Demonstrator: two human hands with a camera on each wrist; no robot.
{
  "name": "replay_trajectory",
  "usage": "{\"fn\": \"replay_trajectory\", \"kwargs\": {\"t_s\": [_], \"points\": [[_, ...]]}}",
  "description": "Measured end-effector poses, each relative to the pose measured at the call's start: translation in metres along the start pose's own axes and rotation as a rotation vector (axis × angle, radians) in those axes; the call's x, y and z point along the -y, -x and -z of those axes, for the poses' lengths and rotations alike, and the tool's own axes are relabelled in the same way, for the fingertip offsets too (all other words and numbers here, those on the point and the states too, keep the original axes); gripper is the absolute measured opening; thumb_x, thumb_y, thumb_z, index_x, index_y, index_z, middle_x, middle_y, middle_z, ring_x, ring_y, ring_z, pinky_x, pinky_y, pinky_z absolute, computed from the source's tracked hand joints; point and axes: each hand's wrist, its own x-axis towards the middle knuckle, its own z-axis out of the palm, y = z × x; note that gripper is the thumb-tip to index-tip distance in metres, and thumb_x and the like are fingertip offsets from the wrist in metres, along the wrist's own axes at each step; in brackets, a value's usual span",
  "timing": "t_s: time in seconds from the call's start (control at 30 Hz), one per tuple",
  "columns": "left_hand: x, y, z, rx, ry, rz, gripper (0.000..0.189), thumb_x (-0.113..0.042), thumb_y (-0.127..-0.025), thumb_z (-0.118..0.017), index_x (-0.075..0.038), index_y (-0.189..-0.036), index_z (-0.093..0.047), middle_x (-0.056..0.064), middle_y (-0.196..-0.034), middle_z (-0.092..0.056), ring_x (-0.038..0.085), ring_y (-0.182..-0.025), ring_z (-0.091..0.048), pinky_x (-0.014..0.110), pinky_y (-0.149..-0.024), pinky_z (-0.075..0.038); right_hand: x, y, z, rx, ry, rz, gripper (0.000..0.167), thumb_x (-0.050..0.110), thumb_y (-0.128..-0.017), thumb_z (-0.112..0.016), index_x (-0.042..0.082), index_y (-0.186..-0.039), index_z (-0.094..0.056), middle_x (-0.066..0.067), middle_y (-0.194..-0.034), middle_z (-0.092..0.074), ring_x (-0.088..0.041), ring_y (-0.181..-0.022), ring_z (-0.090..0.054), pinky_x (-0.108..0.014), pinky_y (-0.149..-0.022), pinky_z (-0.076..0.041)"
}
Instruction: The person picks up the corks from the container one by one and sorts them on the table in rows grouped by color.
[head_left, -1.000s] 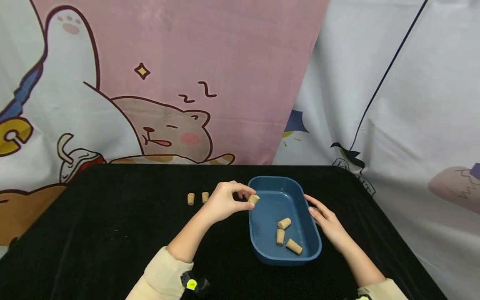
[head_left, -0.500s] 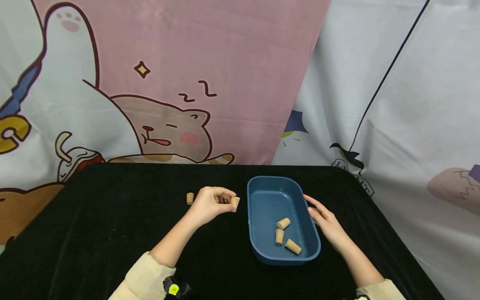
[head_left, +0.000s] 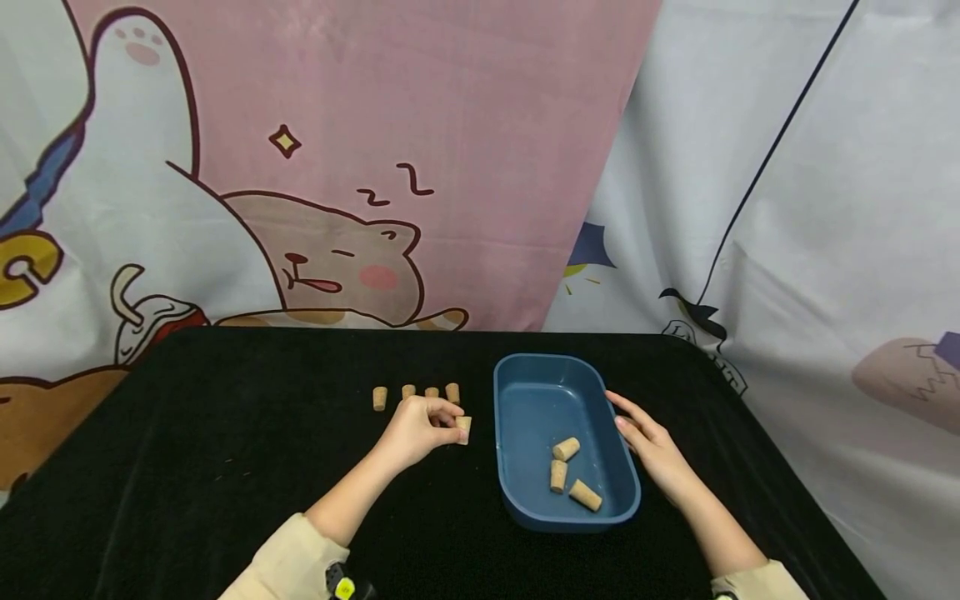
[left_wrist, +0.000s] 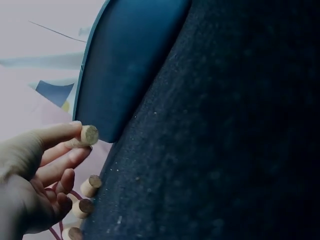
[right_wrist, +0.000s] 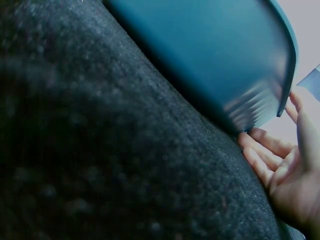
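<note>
My left hand (head_left: 418,429) pinches a cork (head_left: 463,430) between thumb and fingertips, left of a blue plastic bin (head_left: 508,483). The held cork shows its round end in the left wrist view. Just beyond the hand stands a row of several corks, with one cork (head_left: 380,398) at its left end and another cork (head_left: 452,393) at its right end. The hand partly covers the middle ones. Inside the bin lie three corks, among them a tilted cork (head_left: 585,495). My right hand (head_left: 657,448) touches the bin's right wall with its fingers extended.
A black cloth (head_left: 247,467) covers the table. Behind its far edge hangs a printed curtain (head_left: 480,167) with a cartoon cat. Tiny light specks dot the cloth to the left.
My left hand has moved leftward from the bin's left rim and a little nearer to me, still pinching the cork. More of the cork row now shows. The right hand stays against the bin.
</note>
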Motion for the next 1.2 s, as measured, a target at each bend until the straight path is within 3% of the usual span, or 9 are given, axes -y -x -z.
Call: {"fn": "replay_trajectory", "kwargs": {"t_s": [0.23,0.5,0.93,1.2], "points": [[0.008,0.002,-0.002,-0.025,-0.006,0.076,0.018,-0.011,-0.077,-0.079,-0.007,-0.093,-0.072,-0.003,-0.077,-0.065,0.013,-0.07,-0.058,0.028,-0.06,-0.049,0.001,0.0,0.0,-0.003,-0.004,-0.019,0.05,0.025,-0.105,-0.037,0.007,-0.15,-0.027,-0.028,-0.148,-0.027,-0.005,-0.107,-0.057,-0.031,-0.083,-0.051],[0.016,0.003,-0.008,-0.014,0.001,0.099,0.018,-0.013,-0.078,-0.079,-0.007,-0.093,-0.071,-0.004,-0.077,-0.065,0.013,-0.069,-0.058,0.028,-0.06,-0.049,0.0,0.001,-0.001,0.004,-0.015,-0.022,0.05,0.025,-0.105,-0.037,0.006,-0.15,-0.026,-0.029,-0.148,-0.026,-0.004,-0.107,-0.056,-0.03,-0.084,-0.05],[0.02,0.002,-0.013,-0.026,-0.063,0.023,0.013,-0.015,-0.08,-0.077,-0.007,-0.088,-0.071,-0.004,-0.074,-0.062,0.012,-0.065,-0.058,0.025,-0.058,-0.049,0.0,0.001,0.0,-0.004,-0.003,-0.034,0.051,0.026,-0.105,-0.037,0.008,-0.151,-0.025,-0.028,-0.147,-0.028,-0.006,-0.107,-0.057,-0.031,-0.083,-0.051],[0.017,0.002,-0.013,-0.022,-0.115,0.03,0.014,-0.018,-0.083,-0.075,-0.007,-0.091,-0.072,-0.005,-0.071,-0.059,0.01,-0.063,-0.055,0.025,-0.055,-0.046,0.001,0.0,0.0,0.002,-0.012,-0.01,0.05,0.024,-0.105,-0.036,0.007,-0.15,-0.026,-0.029,-0.146,-0.029,-0.005,-0.106,-0.058,-0.03,-0.083,-0.051]]}}
